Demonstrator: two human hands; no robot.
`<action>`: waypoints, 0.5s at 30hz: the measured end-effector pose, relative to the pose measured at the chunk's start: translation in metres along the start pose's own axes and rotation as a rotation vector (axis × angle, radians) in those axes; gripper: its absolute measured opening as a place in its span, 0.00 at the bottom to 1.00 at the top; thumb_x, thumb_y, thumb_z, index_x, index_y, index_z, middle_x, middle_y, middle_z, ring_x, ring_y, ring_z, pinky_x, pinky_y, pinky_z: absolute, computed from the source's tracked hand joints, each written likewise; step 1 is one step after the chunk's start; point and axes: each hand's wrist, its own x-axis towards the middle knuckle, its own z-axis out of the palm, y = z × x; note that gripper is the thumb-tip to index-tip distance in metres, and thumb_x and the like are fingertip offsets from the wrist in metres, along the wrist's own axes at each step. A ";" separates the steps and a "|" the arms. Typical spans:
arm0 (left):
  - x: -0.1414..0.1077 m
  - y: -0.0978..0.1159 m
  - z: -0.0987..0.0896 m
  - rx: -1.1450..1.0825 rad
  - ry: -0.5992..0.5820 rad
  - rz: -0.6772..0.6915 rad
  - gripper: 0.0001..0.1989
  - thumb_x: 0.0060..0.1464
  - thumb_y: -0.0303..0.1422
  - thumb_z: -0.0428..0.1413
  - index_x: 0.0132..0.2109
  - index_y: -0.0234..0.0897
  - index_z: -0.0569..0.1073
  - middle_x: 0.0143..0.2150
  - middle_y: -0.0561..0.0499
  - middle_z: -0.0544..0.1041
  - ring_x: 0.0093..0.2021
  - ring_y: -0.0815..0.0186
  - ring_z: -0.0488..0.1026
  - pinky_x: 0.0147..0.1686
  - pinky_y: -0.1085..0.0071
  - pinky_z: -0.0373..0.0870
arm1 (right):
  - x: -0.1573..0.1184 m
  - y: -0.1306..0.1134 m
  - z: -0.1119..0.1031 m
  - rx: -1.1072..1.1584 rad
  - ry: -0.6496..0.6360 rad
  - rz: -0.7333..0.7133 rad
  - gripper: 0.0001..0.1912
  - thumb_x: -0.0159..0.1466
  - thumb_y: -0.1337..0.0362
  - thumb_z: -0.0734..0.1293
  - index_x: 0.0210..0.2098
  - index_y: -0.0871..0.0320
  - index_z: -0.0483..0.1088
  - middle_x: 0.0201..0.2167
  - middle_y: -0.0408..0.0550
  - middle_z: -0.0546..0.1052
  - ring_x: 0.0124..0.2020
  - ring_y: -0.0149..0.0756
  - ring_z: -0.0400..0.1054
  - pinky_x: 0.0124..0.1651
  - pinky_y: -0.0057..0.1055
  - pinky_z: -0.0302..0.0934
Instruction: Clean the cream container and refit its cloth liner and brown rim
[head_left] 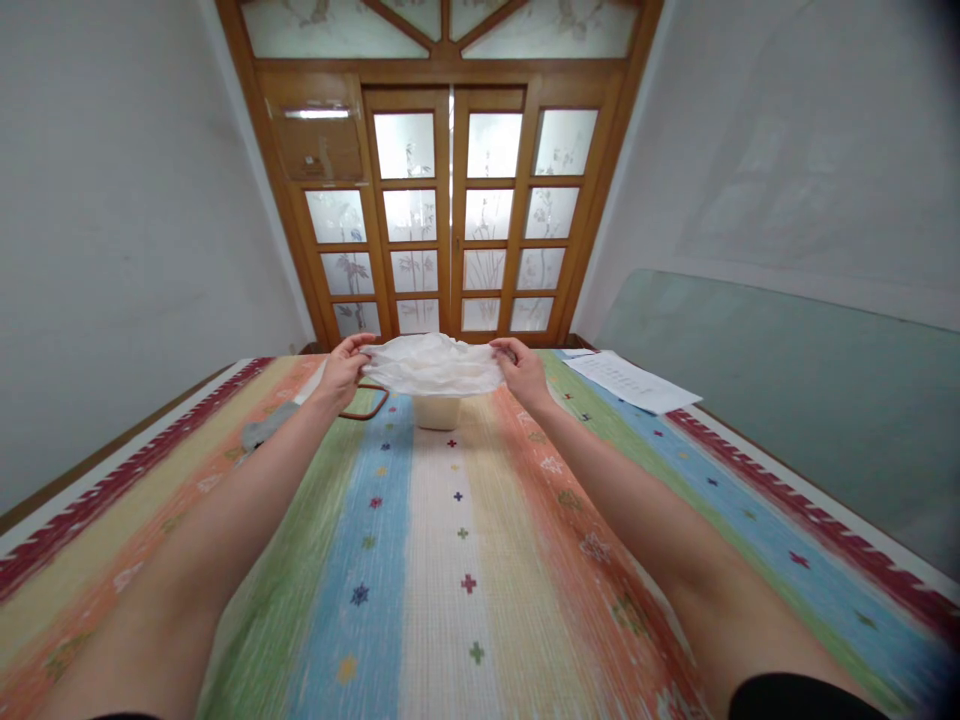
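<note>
1. We count two hands and one thin white sheet (433, 366), crumpled and stretched between them above the far part of the table (450, 560); whether it is cloth or plastic, we cannot tell.
2. Our left hand (346, 368) has its fingers pinched together on the sheet's left edge.
3. Our right hand (520, 370) grips the opposite edge, its fingers likewise closed.
4. We see one pale tub (437, 414) below, its upper part hidden by the sheet.
5. One brown loop (369, 404) lies near the left hand, partly blocked from our view by it.
6. One grey item (268, 426), too indistinct to name, lies beyond our left forearm.
7. We spot printed paper (631, 382) at the table's right, well apart from the tub; wooden doors (457, 215) with frosted panes stand behind.
</note>
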 end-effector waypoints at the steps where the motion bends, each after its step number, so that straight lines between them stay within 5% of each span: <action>1: -0.002 0.000 -0.007 0.003 0.004 -0.017 0.25 0.36 0.22 0.61 0.47 0.37 0.77 0.36 0.52 0.78 0.29 0.70 0.71 0.27 0.77 0.65 | -0.001 0.006 -0.005 -0.034 0.019 0.002 0.17 0.65 0.59 0.63 0.49 0.57 0.77 0.39 0.50 0.81 0.38 0.40 0.73 0.44 0.36 0.66; 4: -0.010 0.000 -0.025 0.032 0.010 -0.063 0.24 0.35 0.23 0.60 0.45 0.37 0.78 0.38 0.52 0.78 0.30 0.70 0.72 0.29 0.76 0.68 | -0.004 0.026 -0.017 -0.112 0.034 0.063 0.20 0.61 0.62 0.63 0.52 0.56 0.73 0.40 0.49 0.79 0.35 0.38 0.70 0.41 0.35 0.65; 10: -0.033 -0.006 -0.049 0.263 -0.016 -0.123 0.16 0.36 0.26 0.59 0.38 0.37 0.78 0.33 0.52 0.77 0.30 0.67 0.71 0.28 0.75 0.67 | -0.012 0.059 -0.022 -0.070 -0.007 0.369 0.13 0.54 0.62 0.65 0.39 0.55 0.71 0.30 0.44 0.74 0.31 0.38 0.69 0.34 0.33 0.64; 15: -0.041 -0.010 -0.038 0.505 -0.197 -0.199 0.23 0.43 0.33 0.66 0.50 0.39 0.79 0.39 0.48 0.80 0.38 0.59 0.77 0.32 0.71 0.71 | 0.004 0.056 -0.003 -0.025 -0.091 0.219 0.23 0.58 0.55 0.69 0.52 0.55 0.71 0.41 0.49 0.78 0.43 0.43 0.72 0.50 0.42 0.67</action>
